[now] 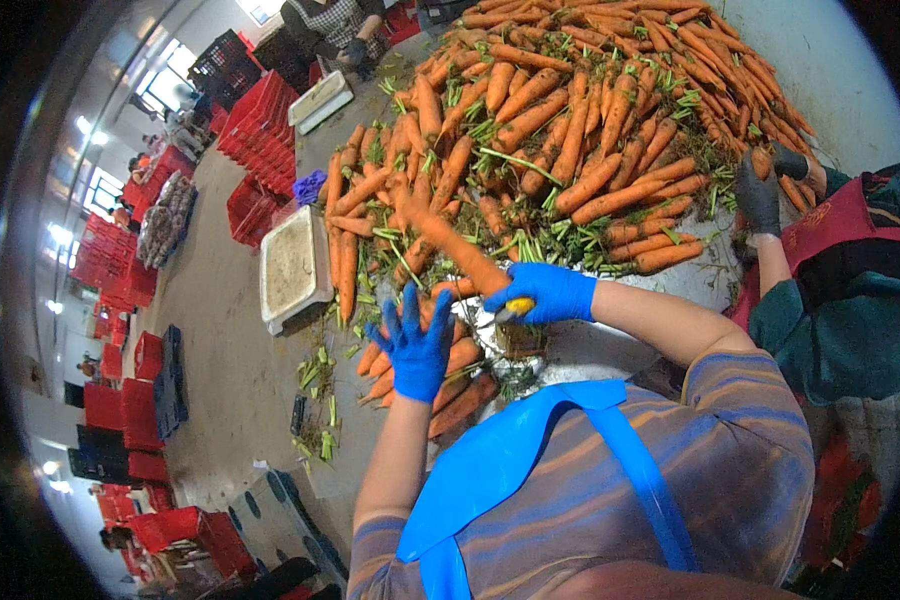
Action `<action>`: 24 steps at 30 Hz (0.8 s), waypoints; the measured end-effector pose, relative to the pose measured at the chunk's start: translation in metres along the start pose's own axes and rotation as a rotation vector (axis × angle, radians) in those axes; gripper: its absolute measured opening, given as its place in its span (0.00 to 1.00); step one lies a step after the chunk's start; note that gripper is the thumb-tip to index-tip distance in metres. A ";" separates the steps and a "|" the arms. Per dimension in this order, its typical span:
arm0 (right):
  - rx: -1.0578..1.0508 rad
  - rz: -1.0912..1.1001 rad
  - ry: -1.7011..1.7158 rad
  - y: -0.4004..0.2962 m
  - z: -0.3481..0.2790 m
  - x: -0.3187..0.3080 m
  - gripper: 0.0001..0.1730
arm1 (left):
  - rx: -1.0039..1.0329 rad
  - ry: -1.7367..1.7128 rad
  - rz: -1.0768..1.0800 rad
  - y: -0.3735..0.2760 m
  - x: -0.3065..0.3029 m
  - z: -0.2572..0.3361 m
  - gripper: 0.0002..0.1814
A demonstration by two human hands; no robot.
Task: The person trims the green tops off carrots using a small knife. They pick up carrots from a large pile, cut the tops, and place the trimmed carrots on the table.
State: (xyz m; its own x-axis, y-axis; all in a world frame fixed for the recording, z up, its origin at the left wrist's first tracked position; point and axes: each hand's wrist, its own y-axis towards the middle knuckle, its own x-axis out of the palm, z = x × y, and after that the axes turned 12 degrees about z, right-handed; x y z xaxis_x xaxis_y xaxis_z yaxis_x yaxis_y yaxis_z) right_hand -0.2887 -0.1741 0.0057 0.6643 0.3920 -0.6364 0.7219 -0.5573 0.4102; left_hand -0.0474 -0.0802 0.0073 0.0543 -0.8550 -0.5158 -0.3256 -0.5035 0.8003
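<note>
My right hand (547, 292), in a blue glove, is closed around a small yellow-handled knife (521, 306). Its blade is mostly hidden. A motion-blurred carrot (461, 251) slants up and left from the fingers of that hand, its thick end against them; whether they grip it cannot be told. My left hand (418, 349), also gloved in blue, is spread open with nothing in it, over several carrots (457, 394) lying close to my body. Beyond both hands rises a large heap of soil-marked carrots (570, 127) with short green stem stubs.
A shallow white tray (294, 266) stands at the table's left edge, another tray (321, 101) farther off. Green trimmings (319, 375) litter the tabletop. To the right, a co-worker's dark-gloved hand (757, 195) is at a carrot; another person (337, 34) stands across. Red crates (259, 135) are stacked beyond.
</note>
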 end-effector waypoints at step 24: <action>0.563 0.232 -0.066 -0.039 -0.027 0.041 0.20 | -0.724 -0.802 -0.642 -0.051 -0.018 0.027 0.32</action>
State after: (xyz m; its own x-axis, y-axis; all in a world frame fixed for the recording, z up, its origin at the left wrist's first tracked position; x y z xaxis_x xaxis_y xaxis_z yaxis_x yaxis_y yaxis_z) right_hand -0.2841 -0.1162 -0.0188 0.7655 0.1781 -0.6183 0.3345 -0.9311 0.1458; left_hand -0.0571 -0.0356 -0.0320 -0.6602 -0.2431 -0.7107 0.1531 -0.9699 0.1896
